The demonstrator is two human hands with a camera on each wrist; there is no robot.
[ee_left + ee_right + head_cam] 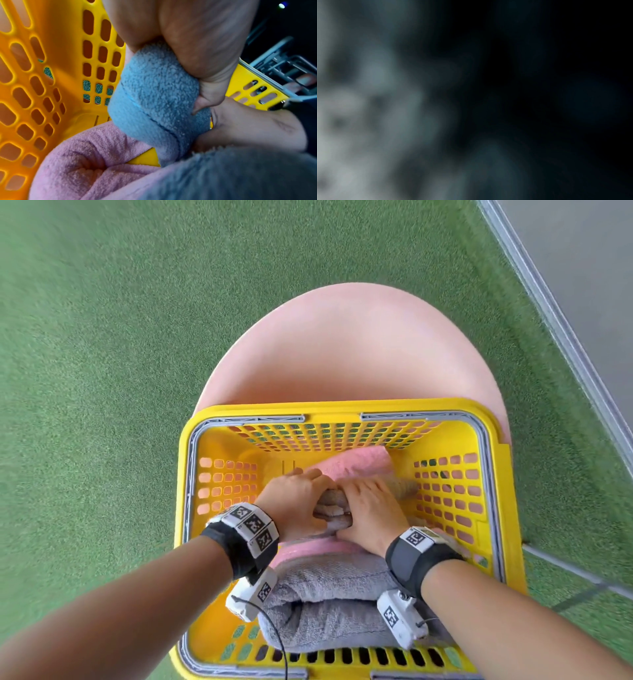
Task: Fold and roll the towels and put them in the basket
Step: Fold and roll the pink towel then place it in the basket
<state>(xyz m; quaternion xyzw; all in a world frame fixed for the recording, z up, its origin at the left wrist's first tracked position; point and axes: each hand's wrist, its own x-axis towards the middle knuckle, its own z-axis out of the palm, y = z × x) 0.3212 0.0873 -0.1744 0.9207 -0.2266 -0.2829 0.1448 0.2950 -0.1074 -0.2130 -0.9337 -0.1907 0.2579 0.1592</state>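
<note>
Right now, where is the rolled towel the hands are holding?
In the head view, the rolled towel sits mid-basket, gripped between left hand and right hand, beside the pink towel.

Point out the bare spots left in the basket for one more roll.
Bare floor shows in the basket's far left corner, between the left wall and the pink towel. Middle is crowded: both hands hold a roll. The grey towel fills the near end.

A rolled grey-blue towel (154,92) is sitting clasped between the left hand (298,501) and right hand (371,513), inside the yellow slotted basket (493,474). A pink towel (356,465) is lying just beyond the fingertips, its fleece bunching below the left palm. A bigger grey rolled towel (329,607) is lying under both wrists, nearest the person.
</note>
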